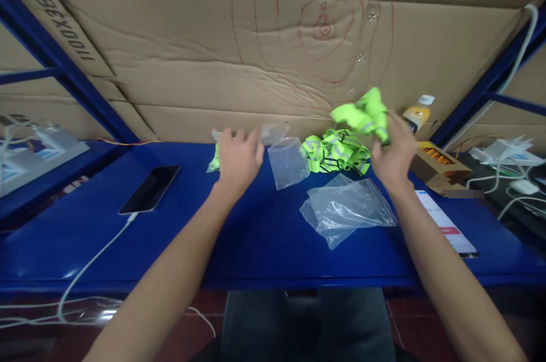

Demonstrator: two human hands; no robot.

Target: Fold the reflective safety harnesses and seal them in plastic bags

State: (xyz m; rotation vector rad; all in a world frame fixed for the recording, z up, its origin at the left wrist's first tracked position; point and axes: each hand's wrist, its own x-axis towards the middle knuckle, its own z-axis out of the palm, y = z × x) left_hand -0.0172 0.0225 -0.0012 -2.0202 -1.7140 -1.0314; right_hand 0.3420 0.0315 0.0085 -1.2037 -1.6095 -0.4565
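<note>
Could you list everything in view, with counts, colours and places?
Cardboard wall: one, brown, back
Frame posts: two, blue, sides
Table: one, blue, middle
Strap heap: one, yellow-green, centre
Bundle: one, yellow-green, right hand
Clear bags: several, colourless, centre
Packet: one, clear-green, left hand
Dark phone: one, black, left
Lit phone: one, white-screened, right
Bottle: one, yellow, back right
Box: one, brown, right
Cables: several, white, both sides
Left hand, right hand: two, bare, centre
</note>
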